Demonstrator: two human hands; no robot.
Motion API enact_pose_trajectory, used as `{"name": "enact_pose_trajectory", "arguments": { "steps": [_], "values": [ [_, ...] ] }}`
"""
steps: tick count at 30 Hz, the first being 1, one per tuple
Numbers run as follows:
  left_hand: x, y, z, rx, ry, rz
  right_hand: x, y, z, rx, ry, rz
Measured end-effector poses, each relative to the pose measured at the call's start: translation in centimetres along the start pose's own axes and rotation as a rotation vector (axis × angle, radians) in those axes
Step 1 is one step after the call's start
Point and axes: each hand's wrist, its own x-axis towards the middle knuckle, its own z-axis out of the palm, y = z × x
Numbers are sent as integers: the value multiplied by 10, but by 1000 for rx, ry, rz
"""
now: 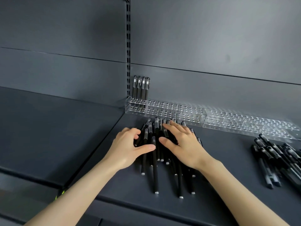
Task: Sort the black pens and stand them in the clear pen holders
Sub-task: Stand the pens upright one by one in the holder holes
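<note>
**Four pens standing, two heaps waiting**

A row of clear pen holders [164,109] runs along the back of a dark shelf [224,162]; only four black pens [141,87] stand in it, side by side in the rearmost holes at the row's far-left end; every other hole that can be made out looks unfilled, though the right-hand stretch of the row is blurred.

Just in front of the row's left half lies the main heap [155,170] of black pens, flat and roughly parallel, caps toward the holders; both hands are on it. The right hand [182,141] lies spread over the heap, fingers straight and apart, clasping nothing; the left hand [128,145] has its fingers curled against the heap's left edge and its thumb laid across the barrels; whether it has actually closed round a pen cannot be told.

A second heap [275,160] lies loose and crossed in front of the row's right end, well apart from either hand.

By this showing the job has barely begun: a single short line of pens is placed, and dozens lie unsorted; the hands appear to be squaring up the main heap, so the standing of pens in the holders is nearly all left to do.
</note>
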Motion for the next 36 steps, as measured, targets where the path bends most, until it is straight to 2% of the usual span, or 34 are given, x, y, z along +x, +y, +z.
{"name": "enact_pose_trajectory", "arguments": {
  "steps": [7, 11, 20, 25, 29, 32, 36],
  "values": [
    [8, -2, -4, 34, -15, -49, 3, -1, 4, -18, -3, 15],
    [15, -2, -10, 2, -82, -136, 5, -1, 5, -37, 4, 18],
    [19, 15, -15, 296, -124, -67, 3, -2, 4, -37, -1, 24],
    [19, 21, -15, 318, -99, -82, 3, -2, 4, -38, 7, 24],
    [16, 12, -19, 169, -60, -37, 2, -2, 2, -58, 24, 16],
    [10, 8, -25, -55, -30, 31, 3, -6, -4, -7, 132, -44],
    [5, 19, -35, -413, -98, 85, 14, -24, -17, 419, 183, -117]
  ]
}}
